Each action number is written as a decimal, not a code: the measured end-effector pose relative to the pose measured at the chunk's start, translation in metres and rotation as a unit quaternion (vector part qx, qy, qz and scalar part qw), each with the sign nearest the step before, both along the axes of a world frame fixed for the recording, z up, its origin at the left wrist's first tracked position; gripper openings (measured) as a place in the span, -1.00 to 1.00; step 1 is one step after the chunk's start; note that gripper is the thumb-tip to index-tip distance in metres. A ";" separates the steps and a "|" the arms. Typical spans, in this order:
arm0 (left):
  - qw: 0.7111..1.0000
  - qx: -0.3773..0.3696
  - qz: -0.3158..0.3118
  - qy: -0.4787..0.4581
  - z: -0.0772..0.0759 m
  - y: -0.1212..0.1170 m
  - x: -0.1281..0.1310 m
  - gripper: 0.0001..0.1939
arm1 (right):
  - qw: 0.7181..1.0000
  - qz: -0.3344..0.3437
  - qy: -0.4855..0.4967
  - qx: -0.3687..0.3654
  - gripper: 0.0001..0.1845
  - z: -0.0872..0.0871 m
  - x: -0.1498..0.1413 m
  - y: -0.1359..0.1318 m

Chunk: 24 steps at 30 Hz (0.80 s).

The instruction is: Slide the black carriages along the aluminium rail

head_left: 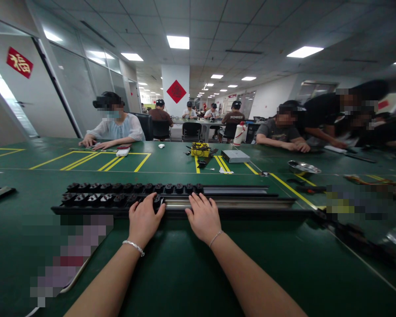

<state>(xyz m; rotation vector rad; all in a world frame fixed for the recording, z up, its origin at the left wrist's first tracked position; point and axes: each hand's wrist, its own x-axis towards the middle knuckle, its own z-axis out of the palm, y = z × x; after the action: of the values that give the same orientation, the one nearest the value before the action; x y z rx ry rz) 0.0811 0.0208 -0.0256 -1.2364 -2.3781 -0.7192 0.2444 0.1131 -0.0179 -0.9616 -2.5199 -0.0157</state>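
Two long black tracks lie side by side across the green table. Black round-faced socket modules (106, 199) fill the left stretch of the near track (244, 203), while its right stretch shows a bare metallic channel. My left hand (144, 222) curls over the near track, its thumb and fingers around a black socket module (157, 201) at the end of the row. To the right, my right hand (205, 219) rests on the bare channel with fingers stretched out, holding nothing. The far track (240, 190) carries a similar row of modules, ending near my right fingertips.
A phone-like slab (74, 259), blurred out, lies front left. Beyond the tracks are a yellow box with black cables (200, 149), a grey box (236, 156) and a metal bowl (303, 167). Dark parts (353, 233) lie at right. Other people sit around the table.
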 end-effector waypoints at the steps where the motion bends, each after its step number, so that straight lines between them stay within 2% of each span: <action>1: 1.000 0.000 0.000 0.002 0.000 0.000 0.000 -0.52 | 1.000 0.001 0.002 0.001 -0.48 0.000 0.000 0.000; 24: 1.000 -0.017 0.003 -0.020 0.002 0.001 -0.002 -0.51 | 1.000 0.007 0.016 0.001 -0.49 -0.001 0.000 0.001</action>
<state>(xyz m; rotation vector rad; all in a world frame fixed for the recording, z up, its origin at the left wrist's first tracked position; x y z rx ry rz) 0.0795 0.0213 -0.0239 -1.2379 -2.4351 -0.7121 0.2449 0.1139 -0.0192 -0.9355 -2.4981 0.0025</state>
